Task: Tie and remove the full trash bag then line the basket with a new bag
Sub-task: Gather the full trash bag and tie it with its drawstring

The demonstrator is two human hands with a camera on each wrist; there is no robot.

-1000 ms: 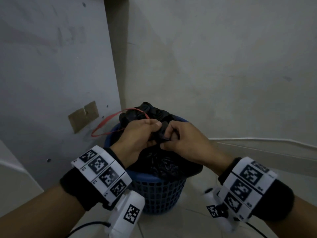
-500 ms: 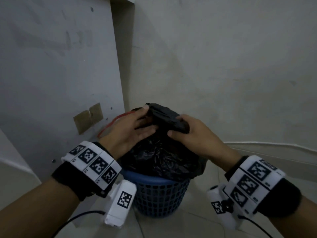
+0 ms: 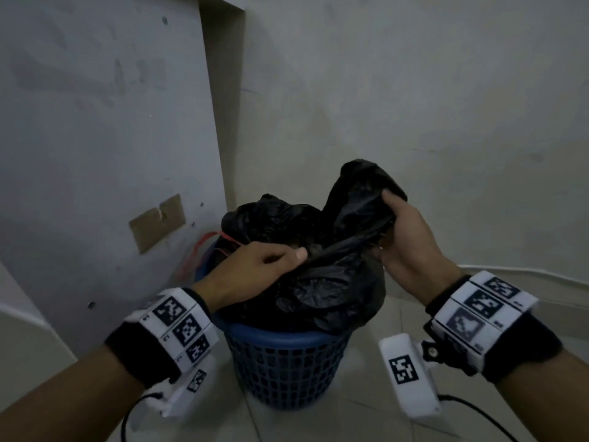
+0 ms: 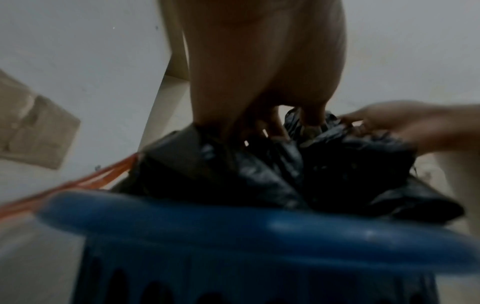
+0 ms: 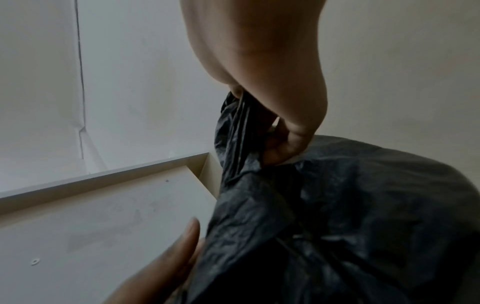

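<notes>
A full black trash bag [image 3: 318,282] bulges out of a blue mesh basket [image 3: 287,362] on the floor. My right hand [image 3: 401,231] grips a gathered flap of the bag [image 5: 241,139] and holds it up to the right of the bag's top. Lower down, my left hand [image 3: 255,269] rests on the bag's left side with its fingers curled into the plastic [image 4: 285,156]. The blue rim [image 4: 259,232] shows below the bag in the left wrist view. A red drawstring [image 3: 197,253] hangs out at the basket's left.
The basket stands in a corner between a grey panel [image 3: 95,138] on the left and a plastered wall [image 3: 414,106] behind. A brown tape patch [image 3: 157,221] is stuck on the panel. Tiled floor [image 3: 350,419] lies in front and to the right.
My hands have moved apart. The right hand has lifted a bag flap up and to the right; the left has dropped lower onto the bag's left side.
</notes>
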